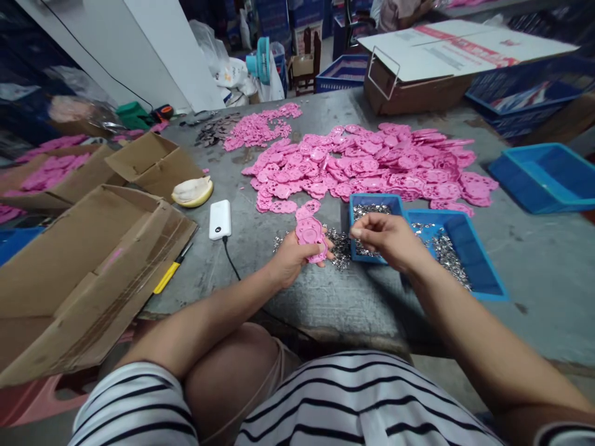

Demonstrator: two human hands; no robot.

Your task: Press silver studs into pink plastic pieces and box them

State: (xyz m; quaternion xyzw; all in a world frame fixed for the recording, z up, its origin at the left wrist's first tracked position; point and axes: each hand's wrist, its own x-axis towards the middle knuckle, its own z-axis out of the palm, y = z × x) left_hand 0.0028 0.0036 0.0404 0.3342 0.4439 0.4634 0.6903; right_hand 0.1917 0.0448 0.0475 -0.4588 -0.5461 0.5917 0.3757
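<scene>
My left hand (pixel 292 255) grips a pink moulded plastic piece (pixel 310 235) with the thumb lying across its lower part. Over the smaller blue bin (pixel 352 229), which contains small shiny metal parts, my right hand (pixel 388 238) is closed in a pinch; whatever is between thumb and finger is too small to make out. Loose metal parts (pixel 341 248) lie on the table between the two hands. A larger blue tray (pixel 486 272), also with metal parts in it, sits to the right, partly behind my right forearm.
Behind the bins spreads a big heap of pink pieces (pixel 362 161). A white power bank (pixel 220 220) with a cable, a fruit peel (pixel 193 192), a yellow cutter (pixel 166 277) and cardboard boxes (pixel 93 266) are at left. A carton (pixel 418 93) and blue tray (pixel 548 176) stand at right.
</scene>
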